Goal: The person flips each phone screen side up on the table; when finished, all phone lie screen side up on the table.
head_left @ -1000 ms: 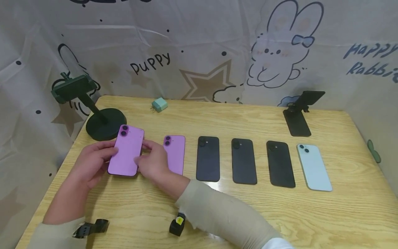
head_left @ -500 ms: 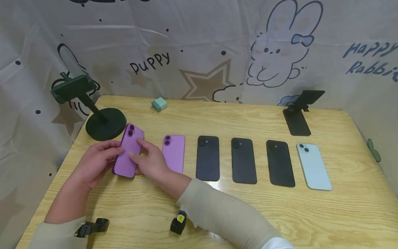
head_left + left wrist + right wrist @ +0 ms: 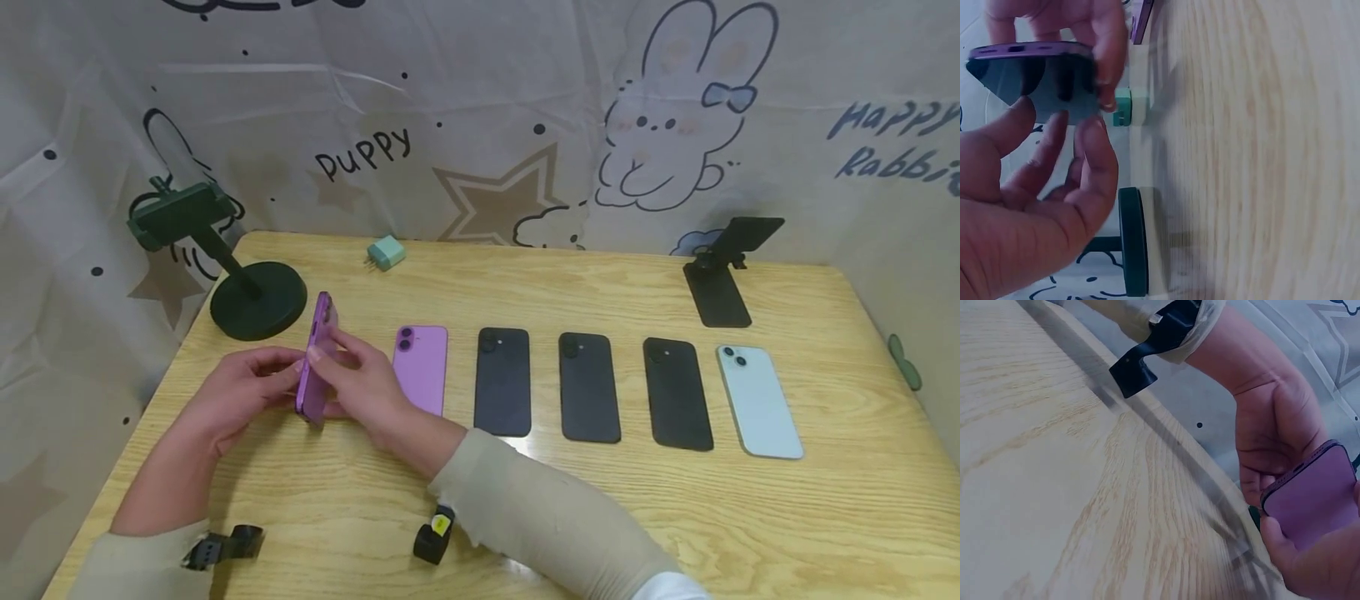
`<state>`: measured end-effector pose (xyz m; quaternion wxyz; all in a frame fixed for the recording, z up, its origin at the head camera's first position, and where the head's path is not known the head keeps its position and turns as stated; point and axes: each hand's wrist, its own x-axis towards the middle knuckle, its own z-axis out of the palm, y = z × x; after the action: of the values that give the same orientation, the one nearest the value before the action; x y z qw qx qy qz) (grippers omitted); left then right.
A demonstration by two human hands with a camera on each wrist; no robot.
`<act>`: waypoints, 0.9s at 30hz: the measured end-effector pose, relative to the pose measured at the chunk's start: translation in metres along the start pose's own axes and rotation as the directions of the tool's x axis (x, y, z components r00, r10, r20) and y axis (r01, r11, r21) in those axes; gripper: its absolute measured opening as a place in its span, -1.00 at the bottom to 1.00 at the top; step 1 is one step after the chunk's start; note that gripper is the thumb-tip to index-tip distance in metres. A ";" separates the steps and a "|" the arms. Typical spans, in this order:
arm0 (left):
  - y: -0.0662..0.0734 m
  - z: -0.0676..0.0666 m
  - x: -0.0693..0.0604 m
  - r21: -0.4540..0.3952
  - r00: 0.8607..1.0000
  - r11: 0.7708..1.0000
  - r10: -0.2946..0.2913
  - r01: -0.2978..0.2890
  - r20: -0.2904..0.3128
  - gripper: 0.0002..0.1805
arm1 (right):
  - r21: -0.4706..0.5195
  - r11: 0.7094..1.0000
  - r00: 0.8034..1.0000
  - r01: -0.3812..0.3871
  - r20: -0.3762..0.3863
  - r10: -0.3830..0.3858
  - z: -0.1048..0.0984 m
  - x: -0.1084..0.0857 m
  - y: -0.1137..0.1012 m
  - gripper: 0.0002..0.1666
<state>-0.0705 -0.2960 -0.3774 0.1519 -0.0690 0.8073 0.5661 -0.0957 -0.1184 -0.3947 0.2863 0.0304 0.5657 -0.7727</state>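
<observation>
Both hands hold a purple phone (image 3: 317,367) up on its edge above the left part of the table. My left hand (image 3: 243,392) touches its left side with thumb and fingers. My right hand (image 3: 363,383) pinches it from the right, thumb on the near edge. In the left wrist view the phone's dark screen (image 3: 1060,84) faces the left hand's fingertips (image 3: 1060,122). The purple back (image 3: 1316,500) shows in the right wrist view between the two hands. A second purple phone (image 3: 422,367) lies flat just right of the right hand.
Rightward in a row lie dark phones (image 3: 502,383), (image 3: 590,387), (image 3: 678,396) and a light blue phone (image 3: 761,404). A green stand (image 3: 258,300) is at the back left, a green charger (image 3: 386,252) at the back, a black stand (image 3: 717,292) at the back right.
The held phone has turned from back facing up to nearly edge-on, shifting slightly right. The right thumb has moved onto its edge. The phones on the table have not moved.
</observation>
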 end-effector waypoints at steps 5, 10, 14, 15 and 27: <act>0.001 0.003 0.002 0.019 0.998 0.998 -0.051 0.052 -0.039 -0.44 | 0.072 0.997 0.997 0.021 0.067 -0.026 -0.001 -0.003 -0.002 -0.46; 0.002 0.004 0.004 0.013 0.995 0.996 -0.083 0.084 -0.055 -0.38 | 0.082 0.995 0.991 0.055 0.113 -0.065 -0.001 -0.005 -0.004 -0.49; 0.002 0.004 0.004 -0.001 0.992 0.995 -0.101 0.101 -0.072 -0.35 | 0.101 0.992 0.986 0.073 0.144 -0.087 -0.004 -0.006 -0.004 -0.51; 0.003 0.004 0.004 -0.005 0.991 0.994 -0.107 0.107 -0.079 -0.33 | 0.109 0.991 0.986 0.076 0.143 -0.091 -0.004 -0.007 -0.005 -0.51; -0.003 0.001 0.000 -0.145 0.988 0.988 -0.075 0.056 -0.135 -0.30 | -0.022 0.990 0.984 0.139 -0.108 -0.140 -0.015 -0.004 -0.004 -0.54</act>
<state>-0.0697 -0.2964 -0.3805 0.1083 -0.1455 0.7714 0.6100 -0.0986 -0.1023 -0.3955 0.2005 0.0308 0.5867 -0.7840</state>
